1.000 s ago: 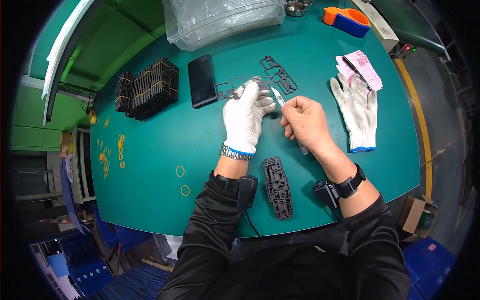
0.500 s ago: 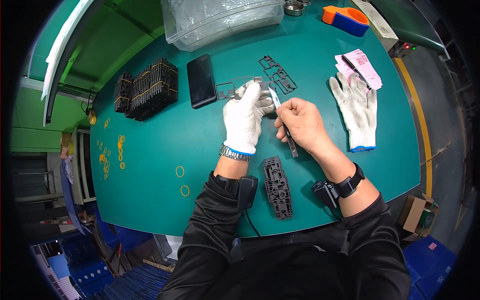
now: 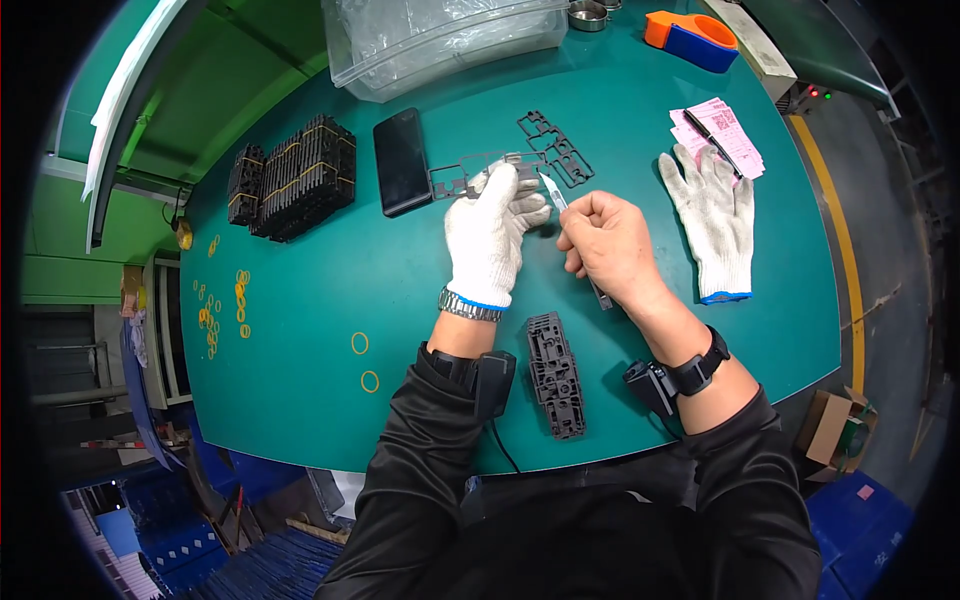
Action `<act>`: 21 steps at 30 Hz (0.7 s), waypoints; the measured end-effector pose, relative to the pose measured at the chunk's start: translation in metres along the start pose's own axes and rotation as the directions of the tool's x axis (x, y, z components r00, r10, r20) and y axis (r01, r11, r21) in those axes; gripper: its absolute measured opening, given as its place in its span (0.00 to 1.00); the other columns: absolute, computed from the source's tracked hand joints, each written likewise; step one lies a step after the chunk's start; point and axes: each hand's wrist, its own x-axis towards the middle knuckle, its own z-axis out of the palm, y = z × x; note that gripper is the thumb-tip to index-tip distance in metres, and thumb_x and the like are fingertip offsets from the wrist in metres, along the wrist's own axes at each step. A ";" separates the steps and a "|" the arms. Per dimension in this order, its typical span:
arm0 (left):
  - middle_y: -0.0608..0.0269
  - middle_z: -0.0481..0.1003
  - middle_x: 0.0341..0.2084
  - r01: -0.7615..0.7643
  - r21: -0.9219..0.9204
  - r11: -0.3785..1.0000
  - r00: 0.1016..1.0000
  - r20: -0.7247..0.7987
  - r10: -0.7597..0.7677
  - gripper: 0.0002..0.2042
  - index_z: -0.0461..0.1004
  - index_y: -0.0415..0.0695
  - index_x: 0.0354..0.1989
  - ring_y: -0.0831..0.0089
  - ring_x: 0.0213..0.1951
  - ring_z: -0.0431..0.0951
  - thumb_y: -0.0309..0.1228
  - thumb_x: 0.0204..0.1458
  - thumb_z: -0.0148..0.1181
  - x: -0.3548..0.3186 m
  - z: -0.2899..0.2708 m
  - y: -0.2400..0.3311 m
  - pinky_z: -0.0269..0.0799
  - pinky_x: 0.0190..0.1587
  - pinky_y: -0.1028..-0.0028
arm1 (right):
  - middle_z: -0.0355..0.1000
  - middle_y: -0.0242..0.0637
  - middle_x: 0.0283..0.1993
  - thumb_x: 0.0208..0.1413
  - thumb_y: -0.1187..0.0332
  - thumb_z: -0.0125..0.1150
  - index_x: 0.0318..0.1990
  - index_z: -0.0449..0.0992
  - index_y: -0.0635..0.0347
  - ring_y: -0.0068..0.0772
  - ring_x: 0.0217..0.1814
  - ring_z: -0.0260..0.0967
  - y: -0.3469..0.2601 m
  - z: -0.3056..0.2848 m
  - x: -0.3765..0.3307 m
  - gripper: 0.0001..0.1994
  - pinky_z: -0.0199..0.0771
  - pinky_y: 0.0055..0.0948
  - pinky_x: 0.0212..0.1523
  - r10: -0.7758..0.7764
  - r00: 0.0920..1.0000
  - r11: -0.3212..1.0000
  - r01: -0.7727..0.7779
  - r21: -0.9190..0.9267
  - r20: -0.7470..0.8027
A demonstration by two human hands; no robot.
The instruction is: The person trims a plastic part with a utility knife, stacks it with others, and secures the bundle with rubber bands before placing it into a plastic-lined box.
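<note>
Left grip: the gloved left hand (image 3: 490, 240) is clenched on a small grey plastic part (image 3: 510, 166), pinched at the fingertips and raised just over the table (image 3: 330, 290).
Right grip: the bare right hand (image 3: 605, 245) grasps a thin craft knife (image 3: 560, 205); its pale blade points up and left, toward the gloved fingers, and the dark handle end shows below the palm.
Part to grip: the grey plastic part sits at the top of the left fingers, just left of the blade tip; whether blade and part touch, I cannot tell.
Just beyond: flat dark frame pieces (image 3: 555, 150) lie on the table right behind the hands, one partly hidden by the glove.
Left of that: a black phone (image 3: 400, 162) lies face up, near the frames.
Near the body: a dark grey moulded block (image 3: 555, 375) lies between the two forearms.
Right side: a spare white glove (image 3: 715, 220) lies flat, with pink paper slips (image 3: 725, 130) and a pen above it.
Far left: stacks of black parts (image 3: 300, 180) bound with bands, and loose yellow rubber bands (image 3: 240, 295) scattered below them.
Far edge: a clear plastic bin (image 3: 440, 40) and an orange-and-blue tape dispenser (image 3: 690, 30).
</note>
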 end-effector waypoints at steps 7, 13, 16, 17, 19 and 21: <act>0.53 0.79 0.37 -0.012 0.032 0.999 1.000 0.006 0.012 0.14 0.75 0.38 0.50 0.66 0.32 0.79 0.33 0.62 0.62 -0.001 0.002 0.000 0.79 0.36 0.65 | 0.77 0.35 0.28 0.64 0.69 0.57 0.38 0.75 0.65 0.21 0.21 0.73 -0.001 0.002 0.001 0.07 0.71 0.22 0.20 0.052 0.998 0.998 -0.053 0.025 0.035; 0.54 0.79 0.38 -0.029 0.060 0.998 1.000 0.012 0.028 0.14 0.74 0.37 0.51 0.66 0.32 0.79 0.33 0.63 0.62 -0.003 0.006 0.001 0.79 0.37 0.65 | 0.77 0.38 0.31 0.66 0.67 0.58 0.40 0.74 0.64 0.23 0.25 0.75 -0.002 0.003 -0.001 0.08 0.74 0.23 0.23 0.144 0.974 0.927 -0.195 0.321 0.174; 0.54 0.79 0.38 -0.025 0.044 0.999 1.000 0.010 0.025 0.15 0.74 0.38 0.52 0.66 0.33 0.79 0.34 0.62 0.63 -0.003 0.006 0.001 0.79 0.37 0.65 | 0.77 0.38 0.32 0.67 0.66 0.58 0.41 0.74 0.64 0.24 0.25 0.75 -0.001 0.001 -0.001 0.09 0.75 0.23 0.24 0.139 0.965 0.848 -0.232 0.476 0.223; 0.54 0.79 0.38 -0.017 0.028 0.999 1.000 0.006 0.017 0.15 0.74 0.38 0.52 0.66 0.33 0.79 0.34 0.62 0.63 -0.002 0.005 0.000 0.79 0.37 0.65 | 0.77 0.37 0.32 0.67 0.65 0.58 0.41 0.74 0.64 0.24 0.25 0.75 0.000 0.000 0.000 0.09 0.75 0.23 0.24 0.124 0.965 0.808 -0.234 0.540 0.232; 0.54 0.78 0.38 -0.009 0.012 1.000 1.000 0.001 0.009 0.15 0.74 0.38 0.52 0.66 0.33 0.80 0.34 0.62 0.63 -0.001 0.003 0.000 0.79 0.37 0.65 | 0.77 0.37 0.32 0.67 0.65 0.58 0.42 0.74 0.64 0.24 0.25 0.74 0.002 -0.002 0.001 0.10 0.75 0.23 0.24 0.108 0.965 0.763 -0.235 0.602 0.241; 0.54 0.78 0.38 -0.009 0.011 1.000 1.000 -0.007 0.009 0.15 0.74 0.38 0.52 0.65 0.32 0.80 0.34 0.62 0.63 -0.001 0.001 -0.001 0.80 0.37 0.65 | 0.77 0.37 0.32 0.68 0.64 0.58 0.43 0.74 0.64 0.24 0.25 0.73 0.005 -0.004 0.003 0.10 0.74 0.23 0.24 0.131 0.972 0.794 -0.220 0.568 0.194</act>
